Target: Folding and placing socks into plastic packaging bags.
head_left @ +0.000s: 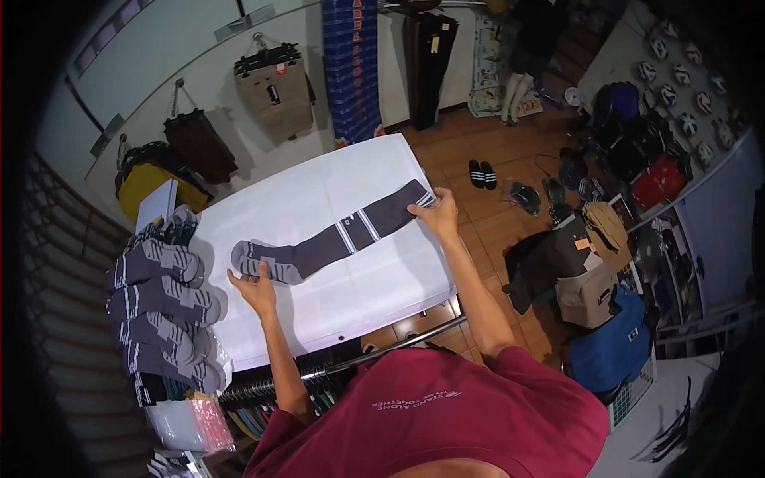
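Observation:
A long dark grey sock [319, 249] with white bands and lighter grey foot patches stretches across the white tabletop [335, 187]. Its foot points to the left, and its cuff reaches the table's right side. My left hand [256, 291] is at the foot end, thumb on top of the sock and fingers along its near edge. At the cuff, my right hand [437, 215] pinches the striped top between thumb and fingers. Several similar folded socks [163, 303] are stacked at the table's left edge.
Clear plastic bags [179, 424] lie below the sock stack. Hangers with clothes [263, 392] hang on a metal rail [382, 348] along the near table edge. Caps and bags [586, 271] are piled at right. Black slides [482, 174] rest on the tiled floor [458, 151].

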{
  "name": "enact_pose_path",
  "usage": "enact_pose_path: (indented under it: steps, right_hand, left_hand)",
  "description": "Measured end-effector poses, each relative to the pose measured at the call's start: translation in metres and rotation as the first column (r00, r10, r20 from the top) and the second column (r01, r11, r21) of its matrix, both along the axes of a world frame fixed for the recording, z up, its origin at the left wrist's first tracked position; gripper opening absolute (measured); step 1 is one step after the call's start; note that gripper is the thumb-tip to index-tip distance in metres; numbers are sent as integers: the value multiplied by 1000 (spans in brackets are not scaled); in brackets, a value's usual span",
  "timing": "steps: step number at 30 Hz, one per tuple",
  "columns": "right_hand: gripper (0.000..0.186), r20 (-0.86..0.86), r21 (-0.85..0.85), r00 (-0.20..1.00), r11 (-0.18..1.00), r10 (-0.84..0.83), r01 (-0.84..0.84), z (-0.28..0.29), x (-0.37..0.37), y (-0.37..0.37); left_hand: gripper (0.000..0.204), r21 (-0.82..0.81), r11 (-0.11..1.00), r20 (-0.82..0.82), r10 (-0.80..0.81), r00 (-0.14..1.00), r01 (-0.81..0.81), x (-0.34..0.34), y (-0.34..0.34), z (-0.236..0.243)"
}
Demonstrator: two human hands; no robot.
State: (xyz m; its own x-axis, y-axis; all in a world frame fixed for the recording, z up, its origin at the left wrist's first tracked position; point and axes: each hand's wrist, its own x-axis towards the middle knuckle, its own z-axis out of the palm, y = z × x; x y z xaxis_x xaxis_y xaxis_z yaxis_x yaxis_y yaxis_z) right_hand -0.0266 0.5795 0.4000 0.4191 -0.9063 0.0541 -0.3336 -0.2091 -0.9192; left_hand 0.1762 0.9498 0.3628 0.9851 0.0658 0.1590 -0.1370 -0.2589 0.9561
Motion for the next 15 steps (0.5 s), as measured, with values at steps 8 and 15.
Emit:
enact_pose_path:
  steps: [8, 15]
  right_hand:
    - [51, -34, 67, 994, 993, 103, -101, 14, 8, 10]
    - [24, 306, 302, 948, 935, 93, -189, 3, 9, 8]
  left_hand:
    - [97, -43, 994, 77, -92, 993, 96, -10, -1, 5]
    - [103, -85, 988, 118, -120, 986, 131, -13, -8, 6]
